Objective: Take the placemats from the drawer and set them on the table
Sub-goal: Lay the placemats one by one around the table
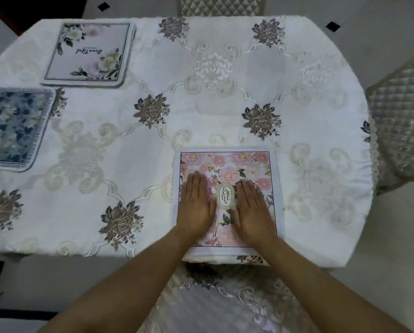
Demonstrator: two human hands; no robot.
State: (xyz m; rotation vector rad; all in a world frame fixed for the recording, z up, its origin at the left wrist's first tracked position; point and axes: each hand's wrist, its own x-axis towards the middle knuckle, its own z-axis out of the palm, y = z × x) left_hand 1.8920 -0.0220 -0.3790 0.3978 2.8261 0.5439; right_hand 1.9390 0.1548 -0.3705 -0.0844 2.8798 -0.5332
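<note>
Pink floral placemat [246,164], "GARDEN" label at its centre, lies flat at the near edge of the worktop [201,111], its near border reaching the edge. My left hand [196,205] and right hand [252,210] both rest flat on it, fingers straight and together, palms down, one either side of the label, grasping nothing. Blue floral placemat [11,128] lies at the worktop's left edge, partly out of view. Pale placemat with white flowers [88,51] sits just beyond it, at the far left. White embroidered tablecloth [213,68] covers the worktop. Quilted chairs stand at the far side [220,6] and the right [400,121].
</note>
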